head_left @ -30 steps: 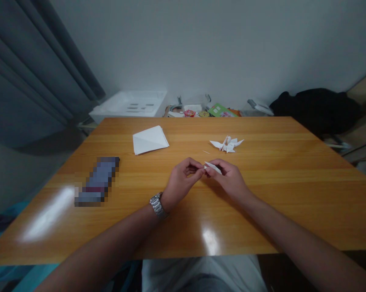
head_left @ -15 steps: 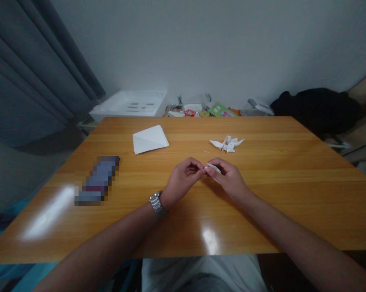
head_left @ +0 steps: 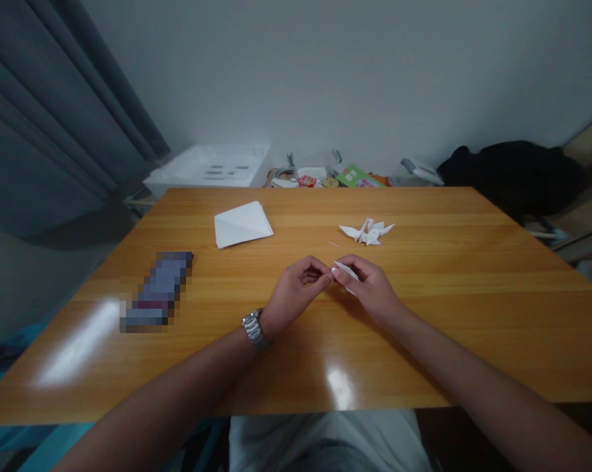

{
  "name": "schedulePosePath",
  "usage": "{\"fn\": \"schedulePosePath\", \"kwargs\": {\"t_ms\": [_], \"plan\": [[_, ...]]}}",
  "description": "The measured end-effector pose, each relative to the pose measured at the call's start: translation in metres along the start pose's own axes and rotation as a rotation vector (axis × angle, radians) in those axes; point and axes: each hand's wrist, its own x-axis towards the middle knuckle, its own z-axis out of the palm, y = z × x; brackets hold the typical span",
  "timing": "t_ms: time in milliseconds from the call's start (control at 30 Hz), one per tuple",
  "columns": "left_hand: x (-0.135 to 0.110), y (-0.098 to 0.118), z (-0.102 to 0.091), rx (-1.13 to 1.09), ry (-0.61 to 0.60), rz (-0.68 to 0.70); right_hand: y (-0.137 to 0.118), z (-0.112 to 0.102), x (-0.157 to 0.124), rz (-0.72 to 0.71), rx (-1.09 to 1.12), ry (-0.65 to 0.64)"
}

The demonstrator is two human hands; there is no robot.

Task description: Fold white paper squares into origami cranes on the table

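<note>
Over the middle of the wooden table, my right hand [head_left: 367, 282] pinches a small folded piece of white paper [head_left: 345, 269] between thumb and fingers. My left hand [head_left: 300, 285], with a silver watch on its wrist, has thumb and forefinger pressed together at the paper's left end; the fingertips of both hands meet there and hide that end. Just beyond my right hand rests a white origami crane [head_left: 369, 232] with its wings spread. A thin white sliver [head_left: 333, 244] lies to the left of the crane.
A stack of white paper sheets [head_left: 242, 225] lies at the back left of the table [head_left: 423, 367]. Nearer on the left is a pixelated phone-like object [head_left: 158, 288]. Behind the table's far edge are a white tray [head_left: 212, 164], a green packet [head_left: 358, 176] and a black cloth heap [head_left: 512, 174].
Both hands stay nearly in place, still pinching the folded paper. The fingertips and paper have shifted very slightly. Nothing on the table has moved.
</note>
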Motion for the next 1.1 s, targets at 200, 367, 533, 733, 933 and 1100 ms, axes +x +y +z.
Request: {"fn": "schedulePosePath", "kwargs": {"t_ms": [200, 367, 533, 733, 933, 1100], "plan": [[-0.001, 0.001, 0.0, 0.0, -0.037, -0.021, -0.002, -0.001, 0.0, -0.02, -0.07, -0.017], [-0.001, 0.004, -0.001, 0.026, -0.002, -0.022, -0.002, -0.002, 0.002, -0.031, -0.107, -0.058], [0.001, 0.0, -0.004, 0.048, 0.052, -0.031, 0.003, 0.002, 0.001, 0.047, -0.116, -0.1], [0.0, 0.003, -0.009, 0.165, 0.055, -0.051, 0.002, 0.004, 0.002, 0.065, -0.023, -0.069], [-0.003, 0.009, -0.009, 0.314, 0.059, 0.0, 0.005, 0.005, 0.002, 0.072, 0.029, -0.068], [0.001, 0.008, -0.017, 0.48, 0.169, -0.008, 0.012, 0.001, 0.003, 0.07, 0.048, 0.055]]}}
